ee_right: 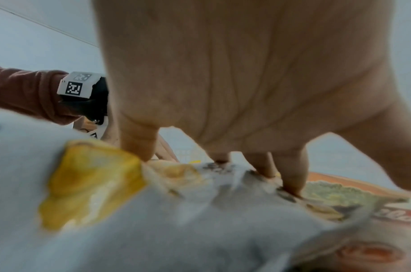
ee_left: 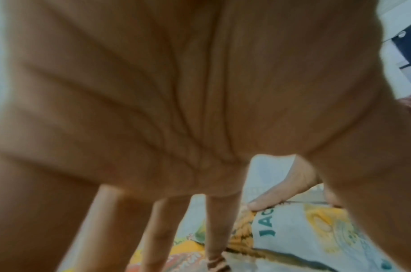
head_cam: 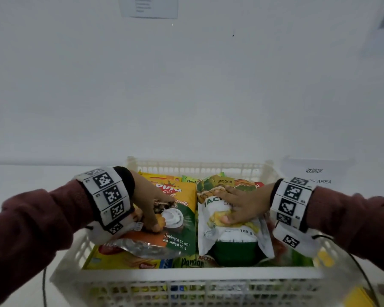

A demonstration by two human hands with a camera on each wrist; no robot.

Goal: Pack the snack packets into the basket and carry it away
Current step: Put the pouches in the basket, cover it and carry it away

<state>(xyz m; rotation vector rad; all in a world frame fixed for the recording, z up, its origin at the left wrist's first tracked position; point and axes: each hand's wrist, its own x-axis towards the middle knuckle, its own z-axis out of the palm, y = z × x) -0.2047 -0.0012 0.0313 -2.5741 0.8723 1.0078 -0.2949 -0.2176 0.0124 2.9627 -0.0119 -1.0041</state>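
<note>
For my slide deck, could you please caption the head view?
Left hand and right hand press flat on snack packets in a full white basket.

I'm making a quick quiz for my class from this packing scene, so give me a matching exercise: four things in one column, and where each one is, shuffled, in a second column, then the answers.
Things
1. left hand
2. right hand
3. pandan packet
4. paper sign

Places
A. on the surface beyond the basket's far right corner
B. pressing on the white jackfruit packet
C. low in the basket against its near wall
D. on the orange and green coconut packet

Pairs: 1-D, 2-B, 3-C, 4-A
</note>
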